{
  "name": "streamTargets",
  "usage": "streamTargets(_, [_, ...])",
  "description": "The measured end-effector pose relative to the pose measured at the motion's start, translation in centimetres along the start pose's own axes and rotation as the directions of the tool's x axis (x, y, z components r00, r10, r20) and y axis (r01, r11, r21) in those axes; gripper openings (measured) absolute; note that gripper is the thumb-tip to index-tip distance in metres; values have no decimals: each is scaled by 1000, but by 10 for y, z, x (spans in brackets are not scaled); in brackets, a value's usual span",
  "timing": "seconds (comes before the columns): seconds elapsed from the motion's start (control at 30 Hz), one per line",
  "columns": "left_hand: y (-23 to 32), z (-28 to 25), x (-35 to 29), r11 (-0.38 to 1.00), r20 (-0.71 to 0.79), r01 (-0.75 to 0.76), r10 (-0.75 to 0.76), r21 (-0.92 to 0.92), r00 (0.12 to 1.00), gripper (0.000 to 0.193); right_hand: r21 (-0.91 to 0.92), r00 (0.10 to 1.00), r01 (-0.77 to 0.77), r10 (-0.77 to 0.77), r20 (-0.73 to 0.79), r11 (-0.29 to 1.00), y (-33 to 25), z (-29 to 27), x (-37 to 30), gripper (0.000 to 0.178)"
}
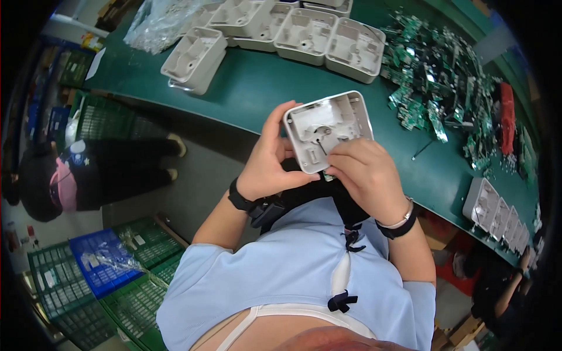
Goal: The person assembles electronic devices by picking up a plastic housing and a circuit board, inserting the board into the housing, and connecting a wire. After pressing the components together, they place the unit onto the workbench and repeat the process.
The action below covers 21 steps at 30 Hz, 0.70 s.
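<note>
Housing (pixel 322 124), pale and open-faced, is tilting between one and two o'clock of centre; the left hand (pixel 264 164) is clasping it from eight o'clock; the right hand (pixel 370 174) is curling in at five, its grip too hidden to tell.

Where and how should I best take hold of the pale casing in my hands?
Probably grip the pale casing by its outer left wall, coming from the left, as your left hand does: its open side faces you, so the outside walls suit a cradling hold, while your right hand occupies the lower right edge.
</note>
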<state>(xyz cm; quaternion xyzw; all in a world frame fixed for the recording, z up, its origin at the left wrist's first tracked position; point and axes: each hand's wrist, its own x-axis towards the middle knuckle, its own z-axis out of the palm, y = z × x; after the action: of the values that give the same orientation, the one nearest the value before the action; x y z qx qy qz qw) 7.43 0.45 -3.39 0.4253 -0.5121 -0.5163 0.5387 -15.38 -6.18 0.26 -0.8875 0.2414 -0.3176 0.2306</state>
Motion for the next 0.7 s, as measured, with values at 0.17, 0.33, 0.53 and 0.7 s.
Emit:
streamTargets(0.17, [22,-11,0,998,38,50,-48,-44,998,131,-6,996,85,-85,27,996,1,-7,-13,22])
streamTargets(0.33, [42,-97,14,725,-333,-171,495,667,802,123,-171,999,12,-18,-31,985,-10,-60,-65,22])
streamTargets(0.53, [62,-209,28,305,-434,313,542,900,720,115,-417,955,-293,244,-168,860,3,-134,-135,19])
streamTargets(0.7, [53,-232,40,564,-471,227,335,794,816,119,-424,936,-352,305,-177,834,24,-145,-159,18])
